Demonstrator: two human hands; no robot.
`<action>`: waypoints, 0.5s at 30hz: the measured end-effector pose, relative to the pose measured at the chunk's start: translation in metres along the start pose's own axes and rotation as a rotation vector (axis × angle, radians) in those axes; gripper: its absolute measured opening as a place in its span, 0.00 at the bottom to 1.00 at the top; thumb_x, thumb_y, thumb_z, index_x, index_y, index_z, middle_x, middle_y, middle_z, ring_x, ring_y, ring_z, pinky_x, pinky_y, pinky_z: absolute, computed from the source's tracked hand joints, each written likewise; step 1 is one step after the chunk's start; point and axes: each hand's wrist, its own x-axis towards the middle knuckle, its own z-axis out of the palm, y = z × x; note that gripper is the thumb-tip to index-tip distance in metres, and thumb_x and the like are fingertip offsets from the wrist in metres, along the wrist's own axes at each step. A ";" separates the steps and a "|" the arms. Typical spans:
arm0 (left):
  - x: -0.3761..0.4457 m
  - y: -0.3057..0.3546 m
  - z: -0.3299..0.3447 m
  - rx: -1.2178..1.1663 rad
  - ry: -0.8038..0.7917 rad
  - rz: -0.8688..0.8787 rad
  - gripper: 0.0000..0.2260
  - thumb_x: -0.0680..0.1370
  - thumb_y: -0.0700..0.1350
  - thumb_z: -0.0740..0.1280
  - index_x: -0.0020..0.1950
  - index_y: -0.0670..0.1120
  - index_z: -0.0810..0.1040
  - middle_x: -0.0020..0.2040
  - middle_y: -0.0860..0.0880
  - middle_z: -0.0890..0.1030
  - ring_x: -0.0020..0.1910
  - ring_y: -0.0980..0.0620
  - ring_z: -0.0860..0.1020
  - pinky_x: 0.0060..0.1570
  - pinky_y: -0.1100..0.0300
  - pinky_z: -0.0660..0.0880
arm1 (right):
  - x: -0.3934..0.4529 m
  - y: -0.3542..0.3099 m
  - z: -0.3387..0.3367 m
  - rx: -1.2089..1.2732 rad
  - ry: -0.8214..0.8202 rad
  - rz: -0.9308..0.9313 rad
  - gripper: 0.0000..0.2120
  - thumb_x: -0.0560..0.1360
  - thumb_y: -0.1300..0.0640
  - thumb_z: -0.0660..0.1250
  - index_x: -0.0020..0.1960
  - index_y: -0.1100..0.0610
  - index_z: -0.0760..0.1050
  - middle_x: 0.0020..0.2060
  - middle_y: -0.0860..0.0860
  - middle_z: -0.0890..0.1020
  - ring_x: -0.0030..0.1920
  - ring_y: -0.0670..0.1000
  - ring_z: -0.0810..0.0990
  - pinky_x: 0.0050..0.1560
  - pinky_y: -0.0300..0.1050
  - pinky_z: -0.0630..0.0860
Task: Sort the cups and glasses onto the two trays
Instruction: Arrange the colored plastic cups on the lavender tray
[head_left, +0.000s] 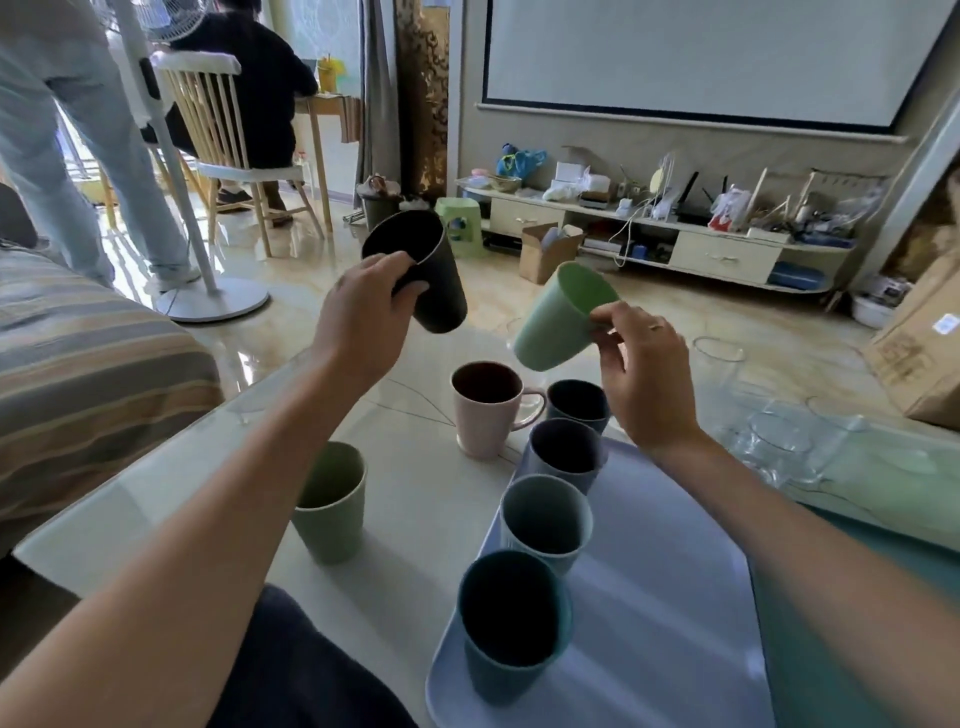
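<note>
From the head view, we have both hands raised above the desk (415, 519), each carrying a cup. Our left hand (363, 312) grips a black cup (421, 270) by its side, fingers curled round it, the cup tilted with its mouth toward the far edge. Our right hand (644, 374) pinches a light green cup (558, 317) near its rim, tilted the same way.

Below them, a pale blue tray (675, 597) lies toward the near right part of the desk, and four cups stand in a row along its left side: a dark teal cup (511, 623) nearest us, then a grey-blue cup (545, 519), a lavender cup (566, 457) and a dark blue cup (576, 405) at the far end. A pink mug (488, 410) and an olive green cup (330, 501) stand on the bare desk left of the tray. Clear glasses (779, 441) cluster near the right edge; whether they sit on the green tray (883, 488) we cannot tell for certain.

We judge the cup-sorting step to be in hand. Next, both held cups need righting and lowering onto free tray surface beside the row, without knocking the standing ones.
</note>
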 end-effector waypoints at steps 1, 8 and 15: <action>0.000 0.016 0.000 -0.036 0.018 0.050 0.05 0.77 0.40 0.63 0.46 0.39 0.75 0.41 0.48 0.75 0.38 0.48 0.71 0.38 0.59 0.63 | -0.006 0.010 -0.013 -0.007 0.012 0.006 0.08 0.74 0.65 0.65 0.52 0.59 0.75 0.45 0.56 0.83 0.43 0.60 0.79 0.45 0.50 0.72; -0.031 0.114 0.044 -0.218 -0.178 0.291 0.05 0.77 0.42 0.63 0.49 0.41 0.76 0.45 0.46 0.79 0.40 0.46 0.76 0.39 0.55 0.72 | -0.060 0.057 -0.069 -0.108 -0.015 0.123 0.07 0.73 0.67 0.67 0.51 0.62 0.77 0.42 0.59 0.83 0.39 0.59 0.81 0.41 0.41 0.70; -0.053 0.122 0.073 -0.105 -0.411 0.325 0.09 0.79 0.45 0.60 0.55 0.44 0.76 0.49 0.47 0.79 0.49 0.45 0.76 0.41 0.56 0.67 | -0.087 0.078 -0.060 -0.167 -0.338 0.317 0.10 0.74 0.65 0.61 0.52 0.58 0.77 0.44 0.56 0.82 0.43 0.59 0.79 0.41 0.50 0.76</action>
